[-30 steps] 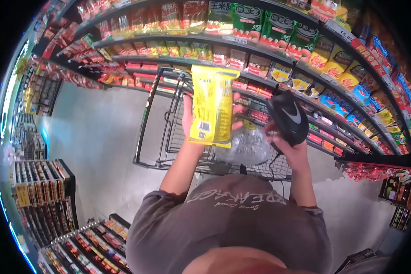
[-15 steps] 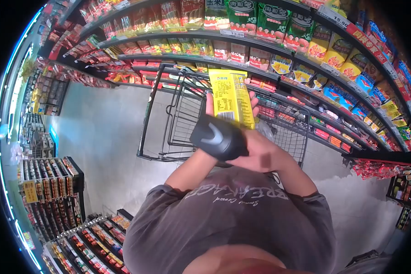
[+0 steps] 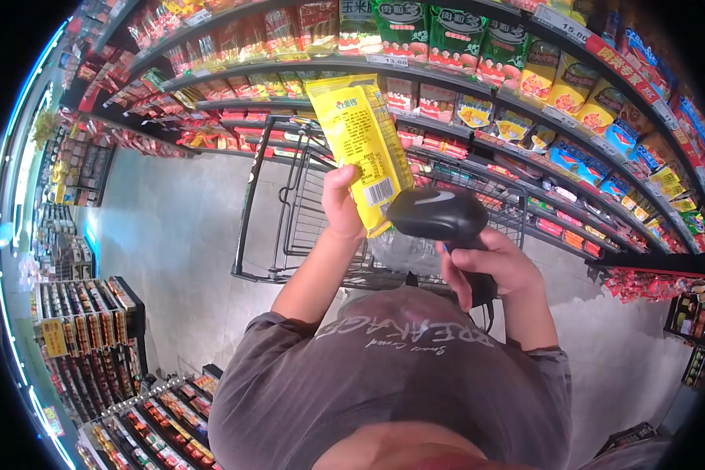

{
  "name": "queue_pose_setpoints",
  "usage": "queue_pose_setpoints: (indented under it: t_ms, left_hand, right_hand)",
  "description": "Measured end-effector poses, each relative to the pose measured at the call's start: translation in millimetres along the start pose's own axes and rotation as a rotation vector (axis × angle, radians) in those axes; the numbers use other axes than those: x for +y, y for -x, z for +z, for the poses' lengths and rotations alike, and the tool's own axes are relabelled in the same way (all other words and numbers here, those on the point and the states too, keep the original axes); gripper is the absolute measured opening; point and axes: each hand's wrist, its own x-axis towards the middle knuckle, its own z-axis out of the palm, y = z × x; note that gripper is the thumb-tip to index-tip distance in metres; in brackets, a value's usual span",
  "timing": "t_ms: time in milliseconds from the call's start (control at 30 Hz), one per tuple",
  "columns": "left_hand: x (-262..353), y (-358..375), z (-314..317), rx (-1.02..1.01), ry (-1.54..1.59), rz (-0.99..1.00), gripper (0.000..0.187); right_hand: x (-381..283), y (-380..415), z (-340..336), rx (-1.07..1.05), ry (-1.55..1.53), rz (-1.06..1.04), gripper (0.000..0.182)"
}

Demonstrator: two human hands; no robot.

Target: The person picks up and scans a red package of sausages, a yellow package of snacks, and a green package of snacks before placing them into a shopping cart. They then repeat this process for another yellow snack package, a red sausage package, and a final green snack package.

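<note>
Between the thumb and fingers of my left hand [image 3: 341,205] is a yellow snack packet [image 3: 354,129], tilted, its printed back and barcode facing me. A black handheld barcode scanner [image 3: 439,215] is gripped by its handle in my right hand [image 3: 500,270]. The scanner's head overlaps the packet's lower right corner in this view, close to the barcode. Below both hands, a clear plastic bag [image 3: 407,254] shows in part in front of a black wire shopping cart [image 3: 290,215].
Curved shelves ahead hold packaged snacks, among them green bags [image 3: 456,35] and yellow packs [image 3: 576,86]. Price labels [image 3: 388,60] line the shelf edges. A display rack [image 3: 94,329] stands at the left, another rack [image 3: 157,423] at lower left. Grey floor [image 3: 164,211] lies left of the cart.
The packet has moved up and left and now tilts, with my left thumb over its edge. My right hand has swung the scanner from left of the packet to its lower right.
</note>
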Motion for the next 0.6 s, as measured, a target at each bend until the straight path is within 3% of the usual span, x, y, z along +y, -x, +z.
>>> queue_pose_setpoints:
  t_ms: [67,133,233,333,367,400,533,600]
  left_hand:
    - [3,0,4,0.049,0.004,-0.047,0.087]
    - [5,-4,4,-0.033,-0.023,-0.043,0.087]
    - [13,-10,5,0.068,0.267,-0.309,0.081]
    - [28,-32,3,-0.15,-0.031,-0.343,0.073]
    - [32,-42,15,-0.138,0.0,-0.261,0.067]
    - [37,-55,13,-0.163,0.029,-0.259,0.061]
    - [64,-88,49,0.011,-0.252,0.004,0.044]
    - [73,-93,51,0.045,-0.32,0.071,0.044]
  right_hand:
    - [-4,-2,8,0.029,-0.008,-0.012,0.039]
    - [-8,-6,6,0.029,0.033,-0.039,0.041]
    - [-15,-15,1,0.138,0.142,-0.302,0.04]
    - [-32,-14,-12,0.21,0.245,-0.478,0.028]
    - [-42,-19,-24,0.176,0.342,-0.614,0.028]
    - [-63,-16,-21,0.235,0.404,-0.601,0.029]
    - [-142,-35,-37,0.454,0.721,-0.824,0.036]
    - [-197,-42,-43,0.428,1.13,-0.8,0.042]
